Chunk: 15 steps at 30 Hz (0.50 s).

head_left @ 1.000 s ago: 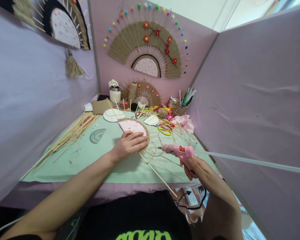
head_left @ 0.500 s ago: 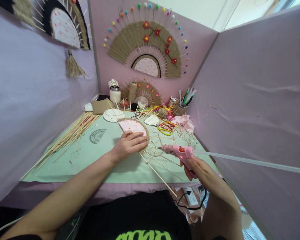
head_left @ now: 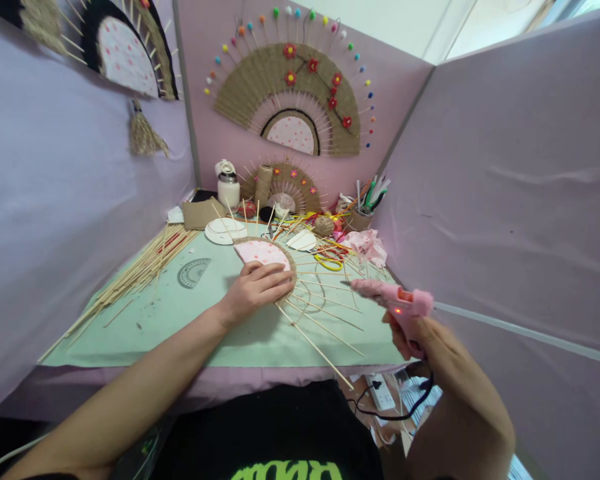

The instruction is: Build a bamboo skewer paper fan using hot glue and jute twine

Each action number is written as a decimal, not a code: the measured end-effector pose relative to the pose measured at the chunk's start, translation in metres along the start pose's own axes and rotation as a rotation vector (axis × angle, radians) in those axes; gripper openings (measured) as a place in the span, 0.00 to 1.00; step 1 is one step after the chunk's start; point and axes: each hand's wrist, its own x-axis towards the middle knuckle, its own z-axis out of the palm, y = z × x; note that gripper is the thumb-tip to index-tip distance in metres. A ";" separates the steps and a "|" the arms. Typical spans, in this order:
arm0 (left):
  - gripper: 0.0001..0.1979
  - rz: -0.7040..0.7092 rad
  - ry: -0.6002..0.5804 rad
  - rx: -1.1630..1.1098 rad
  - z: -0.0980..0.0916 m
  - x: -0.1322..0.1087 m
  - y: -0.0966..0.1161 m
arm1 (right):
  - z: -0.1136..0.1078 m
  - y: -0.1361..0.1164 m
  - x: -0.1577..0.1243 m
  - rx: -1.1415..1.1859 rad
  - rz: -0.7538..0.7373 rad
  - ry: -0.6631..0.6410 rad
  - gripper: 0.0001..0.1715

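Observation:
My left hand (head_left: pixel 257 291) lies over the lower part of a half-round fan (head_left: pixel 263 252), its fingers closed together across the face and twine-covered rim. Pink spotted cloth covers the fan's centre, and thin bamboo sticks (head_left: pixel 325 319) radiate from its edge. A loose loop of twine (head_left: pixel 324 297) hangs among the sticks on the right. Gripped in my right hand (head_left: pixel 425 340) is a pink hot glue gun (head_left: pixel 393 298), its red light lit and its nozzle pointing left, clear of the sticks. A long clear glue stick (head_left: pixel 525 332) extends from its back.
A bundle of bamboo sticks (head_left: pixel 130 280) and a protractor (head_left: pixel 194 273) lie left. Behind are a white jar (head_left: pixel 228 191), a twine cone (head_left: pixel 263 185), yellow-handled scissors (head_left: pixel 329 263) and crumpled pink cloth (head_left: pixel 366 247). A finished fan (head_left: pixel 290 93) hangs on the back panel. A power strip (head_left: pixel 381 393) sits below the table.
My right hand has drawn the glue gun to the right, away from the fan's sticks. My left hand stays on the fan.

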 end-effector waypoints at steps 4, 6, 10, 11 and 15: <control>0.15 -0.054 -0.012 -0.033 -0.001 -0.001 -0.002 | -0.022 0.035 0.010 -0.026 0.059 0.186 0.34; 0.15 -0.076 -0.013 -0.051 -0.001 -0.002 -0.004 | -0.031 0.057 0.019 -0.107 0.103 0.221 0.33; 0.15 -0.087 0.044 -0.081 -0.001 -0.002 -0.007 | -0.036 0.105 0.044 -0.337 0.179 0.207 0.30; 0.15 -0.088 0.056 -0.082 0.000 -0.002 -0.008 | -0.034 0.116 0.050 -0.402 0.169 0.194 0.28; 0.16 -0.096 0.044 -0.082 0.000 -0.002 -0.007 | -0.018 0.148 0.069 -0.646 0.212 0.208 0.24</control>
